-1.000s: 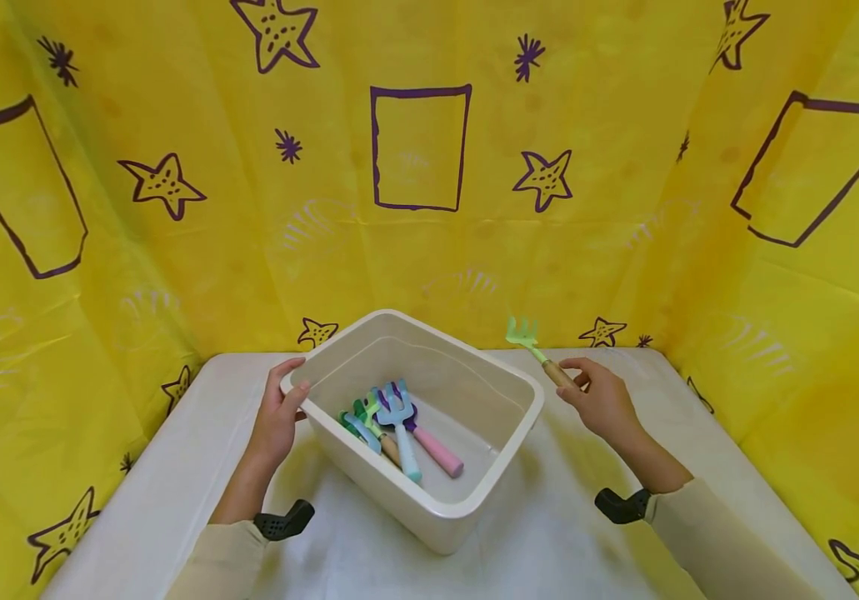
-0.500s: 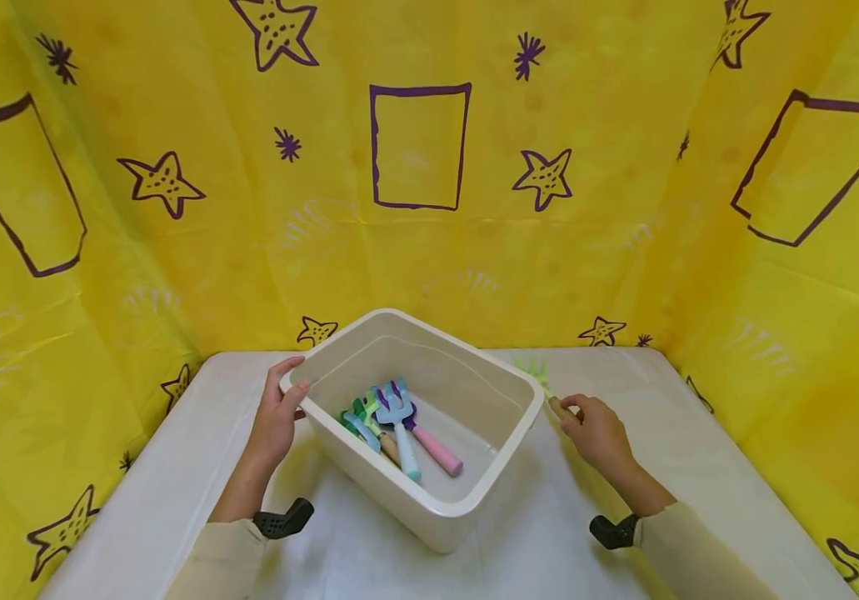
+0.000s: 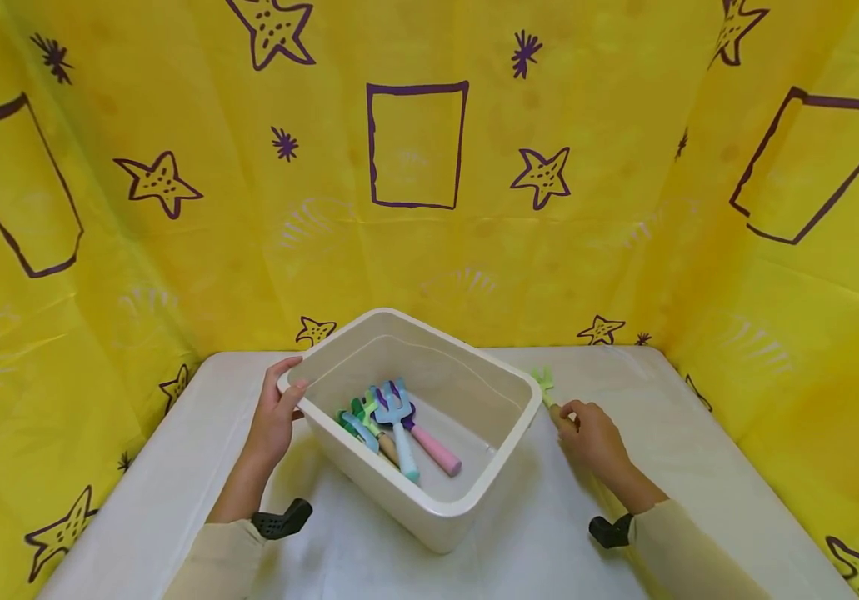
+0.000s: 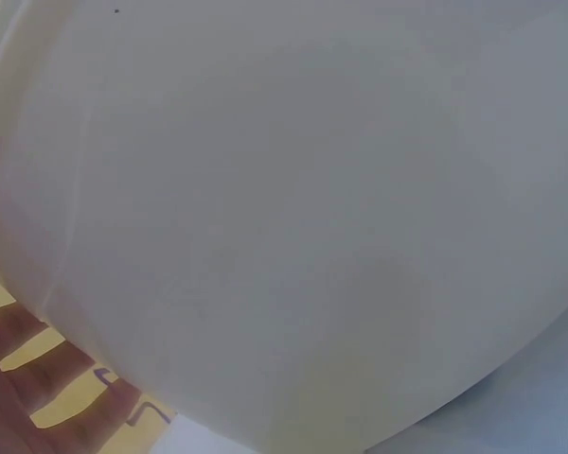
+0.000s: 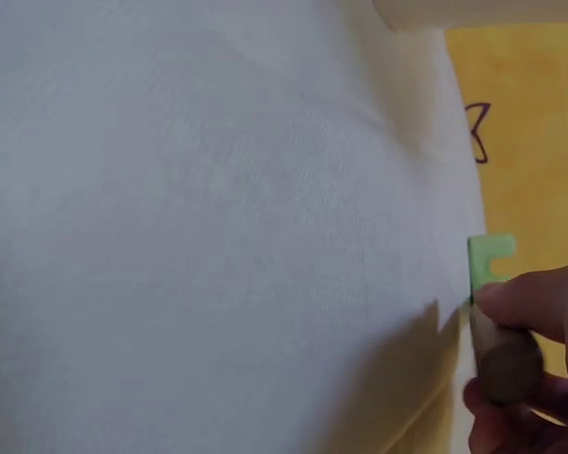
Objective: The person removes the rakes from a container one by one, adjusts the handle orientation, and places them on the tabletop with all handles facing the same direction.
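In the head view a beige plastic bin (image 3: 429, 521) stands at an angle on the white-covered table. My left hand (image 3: 272, 417) grips its left corner, thumb over the rim and fingers outside. The bin's wall (image 4: 293, 208) fills most of the left wrist view. To the right of the bin, my right hand (image 3: 596, 440) pinches the wooden handle of a small light green garden fork (image 3: 544, 380), its tines pointing away from me. The handle's end (image 5: 511, 369) shows between thumb and fingers in the right wrist view. The fork is low, near the tabletop; contact is unclear.
Inside the bin lie a light blue hand fork (image 3: 402, 433), a pink-handled purple tool (image 3: 435, 448) and several green and blue tools, partly overlapping. Yellow patterned curtains (image 3: 429, 250) enclose the table (image 3: 624, 375) at the back and sides.
My right hand has lowered the green garden fork from beside the bin's rim toward the tabletop and drawn slightly nearer. My left hand and the bin stay in place.
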Available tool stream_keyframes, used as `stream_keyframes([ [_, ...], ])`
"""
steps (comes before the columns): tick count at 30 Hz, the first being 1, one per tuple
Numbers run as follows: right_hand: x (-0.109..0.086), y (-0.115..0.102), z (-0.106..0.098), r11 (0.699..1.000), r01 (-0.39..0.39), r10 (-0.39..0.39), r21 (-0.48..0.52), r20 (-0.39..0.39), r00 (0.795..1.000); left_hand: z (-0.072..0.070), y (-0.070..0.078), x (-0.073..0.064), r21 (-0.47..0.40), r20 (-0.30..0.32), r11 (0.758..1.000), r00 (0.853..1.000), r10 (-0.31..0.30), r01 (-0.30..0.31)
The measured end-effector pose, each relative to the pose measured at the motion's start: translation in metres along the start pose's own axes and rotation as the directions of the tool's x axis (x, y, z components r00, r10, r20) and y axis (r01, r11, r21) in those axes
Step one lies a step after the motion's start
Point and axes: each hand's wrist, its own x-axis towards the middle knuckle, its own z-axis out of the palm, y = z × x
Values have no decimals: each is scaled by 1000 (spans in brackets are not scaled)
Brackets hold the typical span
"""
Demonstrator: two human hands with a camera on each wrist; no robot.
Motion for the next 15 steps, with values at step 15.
stream_keyframes([
  [15, -12, 3, -7, 998, 17, -4, -54, 234, 972, -1, -4, 2, 2, -3, 1000, 1000, -6, 6],
])
